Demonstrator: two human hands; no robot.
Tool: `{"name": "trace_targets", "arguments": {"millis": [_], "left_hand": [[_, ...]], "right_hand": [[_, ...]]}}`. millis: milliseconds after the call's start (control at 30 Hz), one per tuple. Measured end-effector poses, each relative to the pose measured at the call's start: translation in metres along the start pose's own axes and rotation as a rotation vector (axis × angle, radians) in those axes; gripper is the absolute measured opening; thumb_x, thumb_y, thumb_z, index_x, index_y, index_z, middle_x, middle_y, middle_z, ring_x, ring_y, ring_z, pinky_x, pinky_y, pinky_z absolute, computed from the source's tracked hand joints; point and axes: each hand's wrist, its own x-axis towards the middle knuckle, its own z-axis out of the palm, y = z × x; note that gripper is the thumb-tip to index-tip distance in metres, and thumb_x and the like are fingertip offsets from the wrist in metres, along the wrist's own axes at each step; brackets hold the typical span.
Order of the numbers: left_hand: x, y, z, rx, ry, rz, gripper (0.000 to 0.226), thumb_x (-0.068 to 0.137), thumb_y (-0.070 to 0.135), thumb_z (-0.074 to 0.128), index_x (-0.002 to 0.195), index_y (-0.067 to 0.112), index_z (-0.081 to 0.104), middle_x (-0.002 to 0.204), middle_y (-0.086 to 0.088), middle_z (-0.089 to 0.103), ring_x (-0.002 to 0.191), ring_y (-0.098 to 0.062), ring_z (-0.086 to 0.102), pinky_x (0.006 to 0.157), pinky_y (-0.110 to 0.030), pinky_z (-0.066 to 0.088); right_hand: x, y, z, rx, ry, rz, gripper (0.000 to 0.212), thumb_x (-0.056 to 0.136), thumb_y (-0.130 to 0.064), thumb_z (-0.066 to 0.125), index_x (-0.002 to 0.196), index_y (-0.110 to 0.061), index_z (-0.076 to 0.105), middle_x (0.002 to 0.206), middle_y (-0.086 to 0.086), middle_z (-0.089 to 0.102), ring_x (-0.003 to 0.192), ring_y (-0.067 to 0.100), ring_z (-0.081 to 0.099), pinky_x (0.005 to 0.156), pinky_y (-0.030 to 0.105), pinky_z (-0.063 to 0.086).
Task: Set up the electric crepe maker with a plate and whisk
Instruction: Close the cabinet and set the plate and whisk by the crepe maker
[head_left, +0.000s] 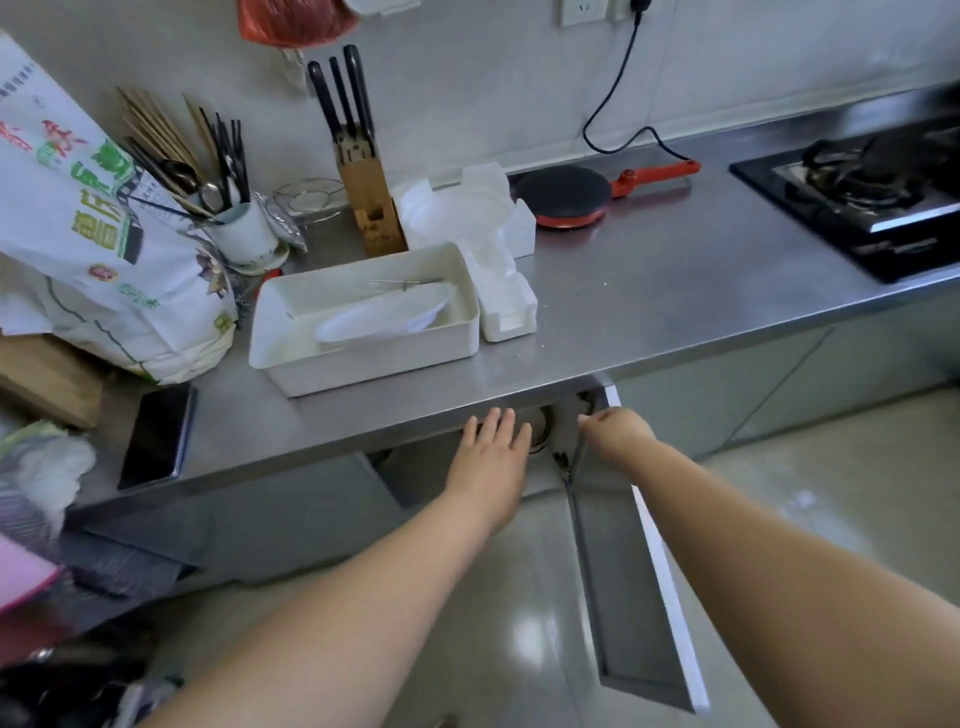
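Observation:
The red electric crepe maker (569, 200) lies on the steel counter (649, 291) near the back wall, its black cord running up to a wall socket. A white tub (363, 358) at the counter's front holds a white plate (384, 317) and a thin wire whisk (400, 283). Below the counter a cabinet door (639, 597) stands swung open. My left hand (493, 447) reaches into the cabinet with fingers spread, holding nothing. My right hand (615, 431) grips the top corner of the open door.
A knife block (366, 197), a chopstick holder (244, 228), white foam packing (493, 234) and a large printed sack (88, 234) crowd the counter's left. A dark phone (156, 436) lies at the front edge. A gas hob (872, 197) sits at right.

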Motion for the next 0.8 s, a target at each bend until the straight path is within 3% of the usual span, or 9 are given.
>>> {"name": "trace_targets", "arguments": {"millis": [67,200,267,333,500,567,667,800], "left_hand": [[-0.006,0.057,0.018,0.025,-0.124,0.182,0.069,0.099,0.035,0.048,0.156,0.015,0.015,0.165,-0.009,0.003,0.153,-0.026,0.000,0.123,-0.046,0.001],[0.002,0.133,0.038,0.100,-0.210,0.433,0.066,0.101,0.043,0.040,0.157,0.017,0.016,0.165,-0.005,0.006,0.153,-0.023,0.001,0.122,-0.051,0.004],[0.002,0.164,0.047,0.185,-0.241,0.544,0.061,0.101,0.045,0.038,0.154,0.019,0.023,0.165,-0.006,0.009,0.153,-0.023,0.003,0.120,-0.052,0.008],[0.006,0.178,0.057,0.295,-0.296,0.604,0.054,0.101,0.048,0.037,0.148,0.021,0.035,0.162,-0.007,0.020,0.152,-0.024,0.007,0.119,-0.052,0.012],[0.008,0.174,0.060,0.412,-0.390,0.600,0.050,0.103,0.047,0.029,0.140,0.020,0.049,0.154,-0.005,0.039,0.148,-0.027,0.021,0.120,-0.048,0.007],[0.003,0.165,0.058,0.413,-0.375,0.591,0.051,0.104,0.046,0.027,0.139,0.018,0.051,0.151,-0.005,0.043,0.146,-0.028,0.025,0.120,-0.047,0.009],[-0.010,0.131,0.067,0.419,-0.359,0.555,0.050,0.103,0.046,0.030,0.137,0.017,0.053,0.149,-0.005,0.044,0.148,-0.026,0.020,0.119,-0.046,0.015],[-0.024,0.067,0.078,0.350,-0.371,0.473,0.047,0.102,0.043,0.039,0.135,0.015,0.057,0.158,-0.006,0.032,0.153,-0.020,0.004,0.123,-0.046,0.005]], "right_hand": [[-0.001,0.034,-0.015,0.004,-0.019,0.053,0.048,0.101,-0.034,0.039,0.124,0.002,0.060,0.128,0.023,0.060,0.120,0.036,0.056,0.096,0.035,0.045],[0.001,0.093,-0.035,0.027,-0.091,0.137,0.066,0.100,-0.050,0.030,0.135,0.002,0.051,0.136,0.020,0.054,0.121,0.036,0.052,0.100,0.037,0.040],[-0.001,0.117,-0.037,0.055,-0.162,0.168,0.070,0.097,-0.058,0.030,0.130,-0.001,0.054,0.120,0.014,0.060,0.094,0.028,0.057,0.080,0.033,0.042],[-0.002,0.130,-0.029,0.036,-0.226,0.171,0.071,0.095,-0.063,0.028,0.122,-0.005,0.058,0.097,0.007,0.058,0.071,0.019,0.049,0.063,0.028,0.035],[-0.011,0.131,-0.002,-0.028,-0.327,0.117,0.060,0.097,-0.060,0.025,0.079,-0.013,0.057,0.070,0.004,0.052,0.059,0.019,0.045,0.063,0.030,0.036],[-0.012,0.126,0.007,-0.030,-0.336,0.105,0.060,0.098,-0.059,0.025,0.080,-0.011,0.058,0.078,0.007,0.057,0.067,0.021,0.052,0.074,0.031,0.038],[-0.007,0.111,0.024,0.007,-0.341,0.118,0.069,0.097,-0.059,0.027,0.126,-0.003,0.055,0.121,0.013,0.059,0.109,0.028,0.055,0.088,0.033,0.034],[-0.001,0.080,0.057,0.068,-0.355,0.130,0.075,0.094,-0.064,0.030,0.138,-0.006,0.047,0.133,0.012,0.056,0.118,0.028,0.053,0.103,0.040,0.039]]}}
